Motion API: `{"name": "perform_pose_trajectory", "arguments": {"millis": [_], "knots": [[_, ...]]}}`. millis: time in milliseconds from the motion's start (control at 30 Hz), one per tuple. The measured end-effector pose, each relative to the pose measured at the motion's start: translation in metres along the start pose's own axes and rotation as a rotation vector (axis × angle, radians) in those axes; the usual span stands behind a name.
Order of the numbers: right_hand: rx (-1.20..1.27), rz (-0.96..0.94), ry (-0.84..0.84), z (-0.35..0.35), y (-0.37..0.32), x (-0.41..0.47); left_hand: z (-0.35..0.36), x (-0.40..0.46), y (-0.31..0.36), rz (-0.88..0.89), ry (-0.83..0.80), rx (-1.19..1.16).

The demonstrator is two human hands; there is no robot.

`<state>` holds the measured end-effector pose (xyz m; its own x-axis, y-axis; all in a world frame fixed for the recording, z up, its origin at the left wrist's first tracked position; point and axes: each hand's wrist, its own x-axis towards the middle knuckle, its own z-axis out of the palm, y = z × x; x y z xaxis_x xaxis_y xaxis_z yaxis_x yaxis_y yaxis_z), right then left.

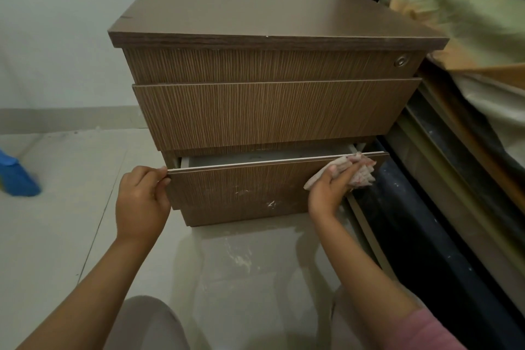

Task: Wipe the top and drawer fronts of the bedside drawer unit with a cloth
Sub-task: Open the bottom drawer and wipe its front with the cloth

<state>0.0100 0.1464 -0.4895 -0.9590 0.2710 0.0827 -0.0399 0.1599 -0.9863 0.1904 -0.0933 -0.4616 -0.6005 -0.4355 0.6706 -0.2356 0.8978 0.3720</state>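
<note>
A brown wood-grain bedside drawer unit (255,111) stands on the tiled floor, its flat top (255,8) bare. The bottom drawer (241,187) is pulled out a little, with white smudges on its front. My left hand (142,196) grips the top left corner of that drawer front. At the drawer's top right corner, my right hand (332,190) holds a crumpled pale pinkish cloth (358,170) pressed against the front. The two upper drawers look shut; the top one has a round lock (401,60).
A bed with a dark frame (426,221) and a green-orange pillow (468,14) stands close against the unit's right side. A blue broom head (15,176) lies on the floor at the left. A white wall is behind. My knees show at the bottom.
</note>
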Motion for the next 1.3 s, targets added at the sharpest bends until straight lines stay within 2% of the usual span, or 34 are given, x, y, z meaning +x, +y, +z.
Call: {"name": "perform_pose_trajectory", "arguments": {"millis": [100,367,500,633,867,1100,1200,1300], "knots": [[-0.037,-0.093,-0.007,0.006,-0.003,-0.004,-0.001,-0.001,0.001,-0.007,-0.002,0.0],[-0.064,-0.071,0.042,-0.005,0.0,0.015,0.0,0.0,-0.001,-0.005,-0.004,-0.007],[-0.027,0.008,0.092,-0.012,-0.005,0.027,0.0,0.0,-0.001,0.0,0.006,-0.007],[0.061,0.185,0.131,-0.013,-0.005,0.03,0.0,0.0,-0.001,0.001,0.008,-0.005],[0.065,0.258,0.126,-0.007,0.003,0.018,0.0,0.0,0.0,-0.002,0.001,0.0],[-0.019,0.004,0.097,0.002,-0.013,0.01,0.002,-0.001,-0.002,-0.007,0.013,-0.006],[-0.053,-0.179,-0.011,0.011,-0.007,-0.014,0.002,-0.001,-0.002,-0.007,0.016,-0.012],[-0.073,-0.193,-0.125,0.021,0.013,-0.032,0.002,-0.001,-0.003,-0.003,0.005,-0.012]]}}
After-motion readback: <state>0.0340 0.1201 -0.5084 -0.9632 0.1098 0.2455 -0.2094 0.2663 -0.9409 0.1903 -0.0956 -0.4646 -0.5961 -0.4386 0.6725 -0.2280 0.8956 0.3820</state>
